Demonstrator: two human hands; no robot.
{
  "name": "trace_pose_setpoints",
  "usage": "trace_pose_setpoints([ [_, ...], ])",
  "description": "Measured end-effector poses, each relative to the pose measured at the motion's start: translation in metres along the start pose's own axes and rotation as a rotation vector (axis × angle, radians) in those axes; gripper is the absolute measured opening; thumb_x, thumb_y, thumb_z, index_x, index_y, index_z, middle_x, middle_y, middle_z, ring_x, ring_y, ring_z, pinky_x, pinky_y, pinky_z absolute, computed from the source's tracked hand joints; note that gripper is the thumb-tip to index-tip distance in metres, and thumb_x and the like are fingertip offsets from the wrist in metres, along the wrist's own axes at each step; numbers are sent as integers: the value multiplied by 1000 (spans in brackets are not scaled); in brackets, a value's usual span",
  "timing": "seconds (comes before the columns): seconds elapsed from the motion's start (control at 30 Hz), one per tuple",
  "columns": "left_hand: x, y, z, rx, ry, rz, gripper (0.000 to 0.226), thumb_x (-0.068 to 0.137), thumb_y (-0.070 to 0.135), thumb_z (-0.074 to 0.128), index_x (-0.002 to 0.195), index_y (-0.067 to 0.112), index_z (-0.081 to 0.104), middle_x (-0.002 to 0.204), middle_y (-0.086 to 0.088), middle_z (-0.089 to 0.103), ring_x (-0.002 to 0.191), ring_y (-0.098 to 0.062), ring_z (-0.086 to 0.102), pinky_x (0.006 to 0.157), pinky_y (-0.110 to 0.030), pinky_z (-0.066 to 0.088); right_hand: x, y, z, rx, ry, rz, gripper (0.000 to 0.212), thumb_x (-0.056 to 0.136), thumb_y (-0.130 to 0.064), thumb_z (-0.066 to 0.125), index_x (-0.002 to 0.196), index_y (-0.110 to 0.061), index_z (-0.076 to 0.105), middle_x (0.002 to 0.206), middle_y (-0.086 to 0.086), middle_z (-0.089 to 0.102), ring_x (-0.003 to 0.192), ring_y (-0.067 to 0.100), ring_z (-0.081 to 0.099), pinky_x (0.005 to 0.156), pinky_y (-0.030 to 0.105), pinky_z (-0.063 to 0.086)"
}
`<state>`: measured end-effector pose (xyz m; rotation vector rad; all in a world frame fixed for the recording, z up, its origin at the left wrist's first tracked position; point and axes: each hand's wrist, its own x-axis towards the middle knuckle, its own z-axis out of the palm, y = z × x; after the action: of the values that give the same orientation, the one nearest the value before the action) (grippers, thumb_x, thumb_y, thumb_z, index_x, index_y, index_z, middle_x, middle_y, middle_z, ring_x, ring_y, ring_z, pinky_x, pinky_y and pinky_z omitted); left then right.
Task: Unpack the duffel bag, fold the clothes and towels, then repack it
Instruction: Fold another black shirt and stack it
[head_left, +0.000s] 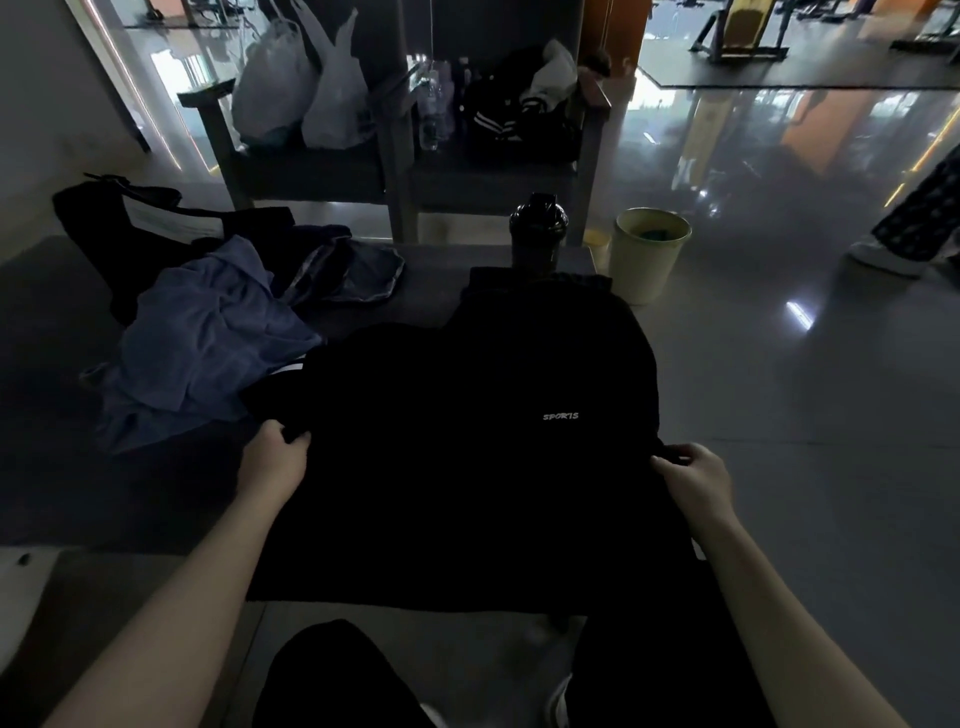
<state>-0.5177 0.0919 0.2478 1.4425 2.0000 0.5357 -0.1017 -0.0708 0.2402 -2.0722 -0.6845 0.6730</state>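
Here two hands, left hand (275, 457) and right hand (696, 475), pinch one black garment (467, 441).

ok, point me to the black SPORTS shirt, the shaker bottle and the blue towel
black SPORTS shirt (441, 457), head view, middle of the chest panel
shaker bottle (537, 228), head view, upper body below the lid
blue towel (208, 338), head view, centre of the crumpled cloth

The black garment (467, 441) covers the bench's (426, 260) near middle and right side, pinched at its side edges by the left hand (275, 457) and right hand (696, 478); to the left, the blue cloth (208, 332) and the duffel bag (130, 228) crowd the far left part; a bare strip of bench lies open between them at the far edge; a black shaker bottle (537, 228) blocks the far right corner; the near left corner is free.
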Motion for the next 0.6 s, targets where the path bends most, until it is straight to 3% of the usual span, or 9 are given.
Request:
trace_pose_setpoints([
  [0.23, -4, 6, -8, 65, 67, -95, 33, 97, 24, 49, 119, -1, 48, 118, -23, 56, 104, -40, 56, 77, -40, 42, -19, -29, -5, -24, 199, -224, 10, 83, -7, 66, 92, -1, 65, 78, 5, 60, 74, 17, 54, 61, 21, 37],
  [0.33, -4, 5, -9, 85, 77, -125, 37, 97, 25, 48, 123, -3, 46, 122, -25, 55, 108, -41, 55, 81, -42, 42, -20, -34, -7, 30, 258, -266, 6, 82, -6, 66, 87, -3, 66, 76, 5, 62, 72, 17, 57, 63, 22, 38],
  [0.43, -10, 9, -11, 95, 130, -165, 38, 98, 25, 46, 125, -2, 43, 125, -25, 53, 112, -42, 53, 83, -43, 41, -17, -40, -6, 71, 280, -317, 2, 83, -7, 66, 86, -6, 66, 77, 3, 63, 75, 18, 60, 60, 16, 39],
  [0.53, -22, 17, -9, 129, 253, -102, 39, 98, 24, 45, 126, -3, 40, 129, -25, 49, 115, -43, 51, 84, -46, 41, -8, -39, 1, 6, 248, -358, 17, 86, -6, 63, 103, -4, 65, 96, 9, 65, 93, 24, 62, 76, 21, 44],
  [0.6, -32, 17, 4, 301, 324, 178, 48, 95, 28, 51, 133, 1, 40, 140, -20, 41, 127, -38, 42, 97, -52, 37, -7, -32, 8, -136, 174, -381, 34, 88, -9, 62, 121, -1, 59, 126, 15, 57, 119, 29, 52, 98, 31, 42],
])
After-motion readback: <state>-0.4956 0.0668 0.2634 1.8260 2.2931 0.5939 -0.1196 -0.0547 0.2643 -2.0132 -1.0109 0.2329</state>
